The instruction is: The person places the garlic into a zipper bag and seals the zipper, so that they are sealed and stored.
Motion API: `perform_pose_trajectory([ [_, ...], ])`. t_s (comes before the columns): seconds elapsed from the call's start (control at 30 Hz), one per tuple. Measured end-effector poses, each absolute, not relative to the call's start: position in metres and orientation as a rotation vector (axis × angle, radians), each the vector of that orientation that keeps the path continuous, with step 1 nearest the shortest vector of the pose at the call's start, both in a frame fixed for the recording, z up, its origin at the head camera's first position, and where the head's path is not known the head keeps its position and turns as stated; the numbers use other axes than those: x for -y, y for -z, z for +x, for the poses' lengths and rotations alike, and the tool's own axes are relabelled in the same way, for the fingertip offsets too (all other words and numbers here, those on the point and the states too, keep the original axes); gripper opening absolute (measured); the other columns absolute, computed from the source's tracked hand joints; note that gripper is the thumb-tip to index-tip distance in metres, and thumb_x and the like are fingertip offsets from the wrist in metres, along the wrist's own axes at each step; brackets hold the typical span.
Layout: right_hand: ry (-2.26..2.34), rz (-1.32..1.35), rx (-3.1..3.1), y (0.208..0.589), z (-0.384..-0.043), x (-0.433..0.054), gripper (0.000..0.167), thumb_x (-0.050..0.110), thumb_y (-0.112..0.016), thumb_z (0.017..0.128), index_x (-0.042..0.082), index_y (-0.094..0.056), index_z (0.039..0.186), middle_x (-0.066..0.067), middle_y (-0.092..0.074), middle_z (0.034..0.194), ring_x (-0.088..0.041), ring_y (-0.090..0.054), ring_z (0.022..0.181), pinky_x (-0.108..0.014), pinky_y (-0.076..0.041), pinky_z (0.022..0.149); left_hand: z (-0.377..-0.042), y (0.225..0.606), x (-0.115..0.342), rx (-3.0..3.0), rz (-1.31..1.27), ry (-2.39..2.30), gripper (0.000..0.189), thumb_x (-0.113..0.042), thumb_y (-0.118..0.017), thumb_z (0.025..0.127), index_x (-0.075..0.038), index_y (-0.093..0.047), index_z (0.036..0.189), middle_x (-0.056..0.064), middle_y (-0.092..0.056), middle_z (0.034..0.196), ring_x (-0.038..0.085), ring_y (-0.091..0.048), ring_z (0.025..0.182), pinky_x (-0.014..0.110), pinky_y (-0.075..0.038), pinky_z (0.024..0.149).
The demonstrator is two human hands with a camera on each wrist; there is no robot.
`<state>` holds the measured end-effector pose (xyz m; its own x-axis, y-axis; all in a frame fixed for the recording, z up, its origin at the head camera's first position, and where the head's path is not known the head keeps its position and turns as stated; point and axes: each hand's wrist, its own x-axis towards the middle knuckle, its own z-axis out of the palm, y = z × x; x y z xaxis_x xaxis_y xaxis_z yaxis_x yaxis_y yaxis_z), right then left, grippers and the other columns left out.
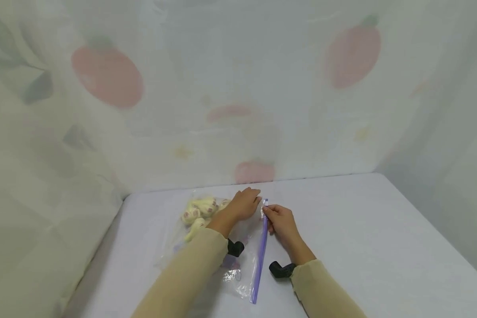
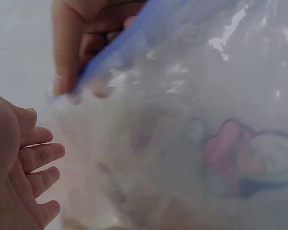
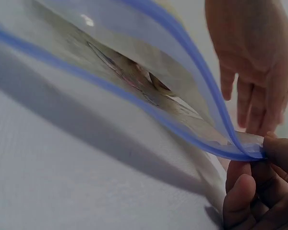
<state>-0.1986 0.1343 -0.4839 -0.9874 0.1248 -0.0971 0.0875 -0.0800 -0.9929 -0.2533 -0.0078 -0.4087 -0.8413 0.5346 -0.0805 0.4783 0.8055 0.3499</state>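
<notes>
A clear zip bag with a purple-blue zip strip lies on the table in the head view. My right hand pinches the strip's far end between thumb and fingers. Over the bag's far side is my left hand, its fingers loosely extended close to that corner. The left wrist view shows this left hand beside the bag, nothing in its fingers. Pale yellow rounded items with pinkish marks show through the plastic, partly hidden by the left arm. In the right wrist view the bag's mouth gapes.
A white-covered table reaches back to a pale curtain printed with red fruit. More curtain hangs along the left side. Black wrist devices stick out near both sleeves.
</notes>
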Motion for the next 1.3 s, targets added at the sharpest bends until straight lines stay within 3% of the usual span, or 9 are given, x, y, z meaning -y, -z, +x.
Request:
perform_pose_trajectory([
  [0.13, -2.302, -0.232, 2.093, 0.484, -0.198, -0.135, 0.024, 0.021, -0.069, 0.093, -0.003, -0.068, 0.097, -0.005, -0.066, 0.066, -0.012, -0.047, 0.044, -0.022, -0.043, 0.04, -0.258, 0.421, 0.006, -2.82, 0.762, -0.51, 0.04, -0.026, -0.039, 0.107, -0.007, -0.054, 0.138, 0.009, -0.056, 0.142, 0.031, -0.04, 0.141, 0.054, -0.023, 0.119],
  [0.2, -2.304, -0.223, 2.092, 0.483, -0.199, -0.135, 0.024, 0.02, -0.069, 0.093, -0.003, -0.068, 0.097, -0.004, -0.065, 0.065, -0.011, -0.047, 0.044, -0.022, -0.043, 0.04, -0.26, 0.424, 0.006, -2.823, 0.766, -0.586, 0.035, -0.026, -0.043, 0.106, -0.009, -0.061, 0.131, 0.007, -0.062, 0.133, 0.028, -0.05, 0.132, 0.05, -0.03, 0.116],
  [0.33, -2.32, -0.238, 2.098, 0.483, -0.197, -0.135, 0.023, 0.02, -0.069, 0.093, -0.003, -0.067, 0.096, -0.003, -0.06, 0.063, -0.012, -0.046, 0.044, -0.023, -0.043, 0.04, -0.261, 0.429, 0.007, -2.812, 0.754, -0.745, 0.024, -0.027, -0.052, 0.102, -0.013, -0.069, 0.111, 0.002, -0.071, 0.11, 0.02, -0.063, 0.104, 0.039, -0.048, 0.097],
  [0.47, -2.302, -0.25, 2.114, 0.483, -0.195, -0.136, 0.023, 0.02, -0.069, 0.093, -0.003, -0.067, 0.097, -0.001, -0.056, 0.061, -0.012, -0.046, 0.044, -0.023, -0.043, 0.041, -0.26, 0.433, 0.006, -2.801, 0.719, -0.856, 0.018, -0.027, -0.057, 0.1, -0.015, -0.07, 0.102, -0.002, -0.069, 0.098, 0.015, -0.06, 0.09, 0.033, -0.05, 0.082],
  [0.77, -2.258, -0.206, 2.106, 0.482, -0.193, -0.139, 0.031, 0.027, -0.065, 0.096, -0.003, -0.067, 0.105, -0.001, -0.052, 0.058, -0.013, -0.045, 0.04, -0.023, -0.041, 0.04, -0.256, 0.433, 0.002, -2.78, 0.845, -0.942, 0.02, -0.026, -0.058, 0.1, -0.015, -0.074, 0.107, -0.001, -0.073, 0.108, 0.017, -0.064, 0.1, 0.035, -0.051, 0.087],
  [1.0, -2.259, -0.218, 2.073, 0.483, -0.194, -0.143, 0.038, 0.035, -0.062, 0.097, -0.003, -0.067, 0.1, -0.001, -0.049, 0.061, -0.013, -0.044, 0.043, -0.024, -0.043, 0.041, -0.257, 0.434, -0.004, -2.79, 0.84, -0.957, 0.017, -0.025, -0.059, 0.099, -0.016, -0.074, 0.096, -0.004, -0.071, 0.092, 0.01, -0.056, 0.077, 0.027, -0.047, 0.069],
  [1.3, -2.258, -0.316, 2.122, 0.48, -0.188, -0.148, 0.031, 0.026, -0.061, 0.098, -0.003, -0.066, 0.091, -0.002, -0.048, 0.061, -0.015, -0.049, 0.045, -0.026, -0.048, 0.044, -0.257, 0.44, -0.014, -2.795, 0.897, -0.928, 0.017, -0.022, -0.06, 0.099, -0.012, -0.072, 0.093, -0.003, -0.069, 0.088, 0.009, -0.054, 0.074, 0.024, -0.045, 0.066],
])
